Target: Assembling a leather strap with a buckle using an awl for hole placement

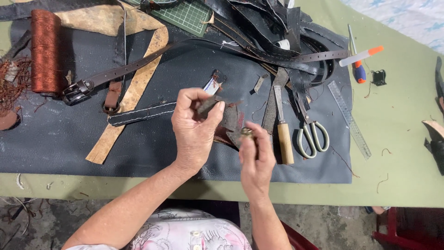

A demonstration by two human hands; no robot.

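Note:
My left hand (194, 127) is raised over the dark leather sheet (55, 139) and pinches a small dark leather piece (230, 118) between thumb and fingers. My right hand (256, 159) sits just right of it, fingertips closed on a small brass-coloured metal fitting (246, 133) that touches the lower edge of the leather piece. Both hands hover above the sheet near its front edge.
A wooden-handled knife (283, 134), pale-handled scissors (312, 134) and a clear ruler (350, 119) lie to the right. A spool of copper-brown thread (45, 51), a buckled brown belt (115, 74), tan strips, black leather scraps and a green cutting mat (187, 15) lie behind. An orange-tipped marker (361, 56) rests on the green table.

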